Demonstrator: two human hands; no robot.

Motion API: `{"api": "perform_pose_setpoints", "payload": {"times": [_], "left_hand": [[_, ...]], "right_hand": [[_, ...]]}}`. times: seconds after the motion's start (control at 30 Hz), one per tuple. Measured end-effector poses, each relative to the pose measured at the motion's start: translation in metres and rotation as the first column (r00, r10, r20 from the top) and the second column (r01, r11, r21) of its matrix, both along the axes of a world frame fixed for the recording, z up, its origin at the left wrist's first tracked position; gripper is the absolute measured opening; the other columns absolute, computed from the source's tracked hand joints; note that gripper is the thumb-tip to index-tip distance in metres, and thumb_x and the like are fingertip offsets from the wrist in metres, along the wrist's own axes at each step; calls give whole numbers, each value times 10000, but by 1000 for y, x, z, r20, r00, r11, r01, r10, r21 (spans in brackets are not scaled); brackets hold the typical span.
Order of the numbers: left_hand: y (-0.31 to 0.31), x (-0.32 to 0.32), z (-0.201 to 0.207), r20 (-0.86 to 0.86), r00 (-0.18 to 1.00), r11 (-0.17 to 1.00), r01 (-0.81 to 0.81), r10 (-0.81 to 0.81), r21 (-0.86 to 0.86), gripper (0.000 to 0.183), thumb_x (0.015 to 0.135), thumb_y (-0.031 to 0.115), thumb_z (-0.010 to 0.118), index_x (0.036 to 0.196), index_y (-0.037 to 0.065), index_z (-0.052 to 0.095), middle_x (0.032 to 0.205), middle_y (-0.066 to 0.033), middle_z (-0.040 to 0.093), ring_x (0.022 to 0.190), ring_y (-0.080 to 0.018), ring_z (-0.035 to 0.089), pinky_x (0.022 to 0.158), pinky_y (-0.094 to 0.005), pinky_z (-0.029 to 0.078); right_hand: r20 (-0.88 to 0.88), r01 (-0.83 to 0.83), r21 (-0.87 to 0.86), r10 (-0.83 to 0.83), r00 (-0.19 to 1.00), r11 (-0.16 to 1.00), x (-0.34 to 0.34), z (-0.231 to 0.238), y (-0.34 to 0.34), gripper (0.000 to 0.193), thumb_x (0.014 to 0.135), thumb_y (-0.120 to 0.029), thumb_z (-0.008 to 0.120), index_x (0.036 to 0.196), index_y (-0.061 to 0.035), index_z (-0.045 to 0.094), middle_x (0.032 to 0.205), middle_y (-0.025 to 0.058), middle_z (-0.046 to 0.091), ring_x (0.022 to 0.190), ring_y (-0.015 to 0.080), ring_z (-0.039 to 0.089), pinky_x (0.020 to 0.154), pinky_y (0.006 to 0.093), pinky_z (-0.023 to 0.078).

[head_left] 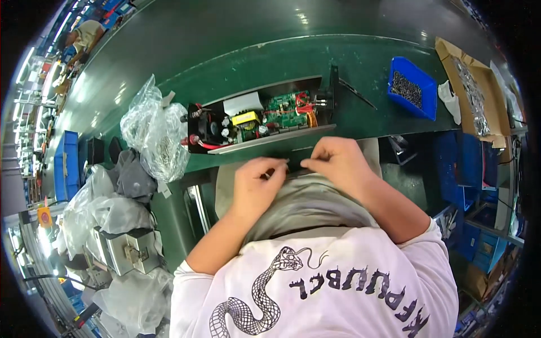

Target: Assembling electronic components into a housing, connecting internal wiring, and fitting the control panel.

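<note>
My left hand (pixel 256 183) is curled at the bench's near edge, thumb and fingertips pinched together. Whatever they may hold is too small to make out. Close by on its right, my right hand (pixel 341 163) is also closed in a pinch, its fingertips hiding anything between them. Both hands are above my lap, apart from each other. Just beyond them an open metal housing (pixel 270 141) lies on the green bench. Inside are a green circuit board (pixel 286 111), a yellow-wrapped transformer (pixel 244 118), a black fan (pixel 213 125) and red wires.
A blue bin (pixel 428 100) of small dark parts stands at the right, beside a cardboard box (pixel 499 121) of silvery pieces. A thin black tool (pixel 358 93) lies behind the housing. Clear plastic bags (pixel 151 127) crowd the left, with white metal cases (pixel 133 252) lower down.
</note>
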State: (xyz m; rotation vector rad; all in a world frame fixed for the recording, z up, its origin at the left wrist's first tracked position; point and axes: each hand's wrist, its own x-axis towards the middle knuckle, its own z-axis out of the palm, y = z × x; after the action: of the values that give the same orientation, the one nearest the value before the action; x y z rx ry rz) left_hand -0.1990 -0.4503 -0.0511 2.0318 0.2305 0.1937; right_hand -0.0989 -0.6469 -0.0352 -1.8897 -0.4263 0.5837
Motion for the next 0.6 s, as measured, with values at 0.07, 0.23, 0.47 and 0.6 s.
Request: {"api": "perform_pose_setpoints", "payload": {"times": [0.07,0.23,0.47,0.6], "left_hand": [[2,6,-6,71,997,975,-55,40,213,107,864,139,741,936,65,768,831,-142,722,719,-273,699,628,-374,552],[-2,18,-12,76,992,903,-123,101,412,121,859,177,757,894,62,741,766,-143,694,670,-302,679,637,-383,546],[-5,22,-23,117,988,860,-148,103,488,142,866,215,756,934,92,737,793,-139,707,697,-325,694,639,-417,550],[-7,24,-22,134,987,850,-144,87,507,130,889,237,707,929,114,715,813,-130,721,698,-353,701,622,-469,570]], "right_hand": [[39,38,-48,-36,999,998,2,-4,1,188,807,-67,858,767,11,692,728,47,673,648,80,589,581,276,480],[107,77,1,-76,991,997,2,-11,-1,155,790,-19,852,771,15,702,802,53,676,715,94,613,635,262,491],[188,74,128,-98,977,989,-4,-22,-7,110,807,24,811,898,34,748,1078,109,686,877,133,686,756,260,565],[248,47,117,-75,966,992,-3,-29,-10,138,857,52,729,993,44,747,1133,107,696,920,154,707,776,275,577]]}}
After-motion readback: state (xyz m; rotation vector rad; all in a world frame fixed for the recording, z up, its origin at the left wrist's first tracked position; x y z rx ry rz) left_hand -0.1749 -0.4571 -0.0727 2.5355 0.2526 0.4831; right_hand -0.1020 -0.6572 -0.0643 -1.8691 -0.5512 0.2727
